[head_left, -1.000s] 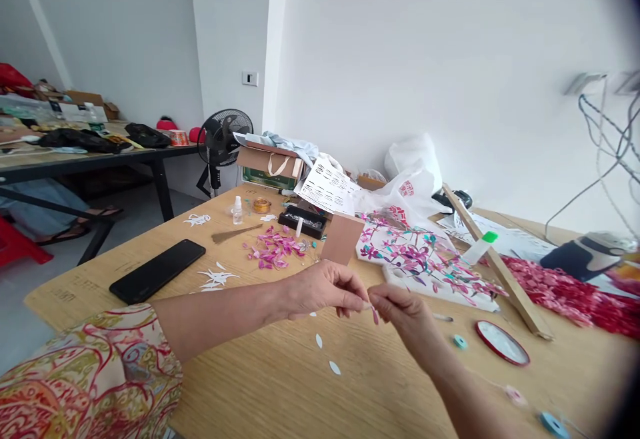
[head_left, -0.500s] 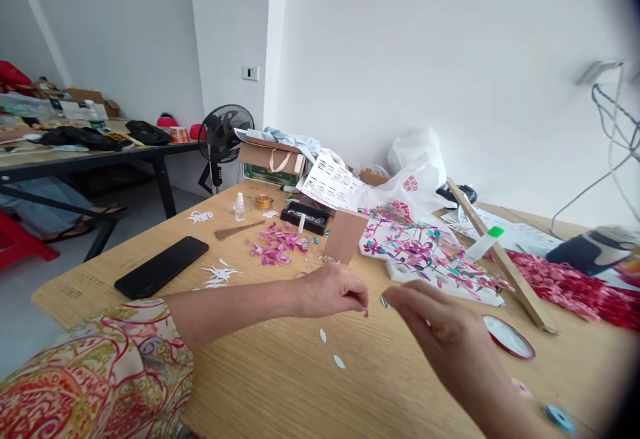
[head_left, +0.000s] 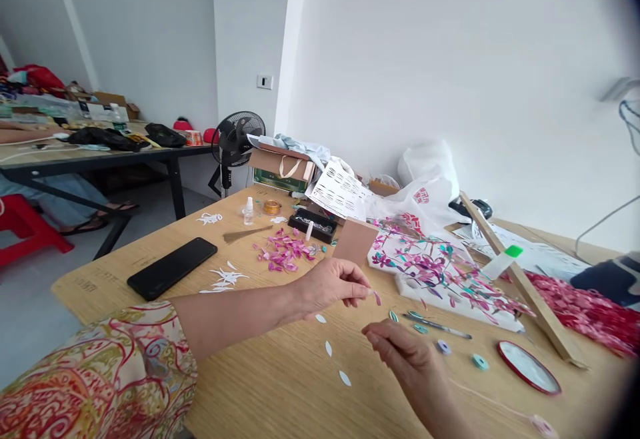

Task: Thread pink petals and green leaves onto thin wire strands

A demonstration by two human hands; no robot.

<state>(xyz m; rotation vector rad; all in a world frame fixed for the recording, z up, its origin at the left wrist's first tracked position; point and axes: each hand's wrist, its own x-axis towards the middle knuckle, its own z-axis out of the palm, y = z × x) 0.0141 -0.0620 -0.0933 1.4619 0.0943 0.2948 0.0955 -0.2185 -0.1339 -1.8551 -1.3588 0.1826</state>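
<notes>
Thumb and forefinger of the left hand [head_left: 333, 289] are pinched on a small pink petal piece [head_left: 377, 298], which I see sticking out past the fingertips, over the counter [head_left: 280, 386]. The right hand [head_left: 405, 356] is just beside it, apart from the piece, its fingers curled close to the thumb; I cannot tell whether they grip anything. Near the hands I have three white leaf-shaped pieces [head_left: 329, 348] lying separate, a slim pen-like tool [head_left: 445, 327], a lilac spool [head_left: 443, 347] and a teal spool [head_left: 480, 362]. Farther out, pink and purple flower sprays [head_left: 435, 266] rest on white wrapping [head_left: 413, 290]; I judge those already assembled. By contrast, the held piece is not joined to any spray, a heap of pink petals [head_left: 285, 252] lies loose, and the narrow white cutouts [head_left: 223, 278] look uncoloured and unattached. I cannot count what remains.
</notes>
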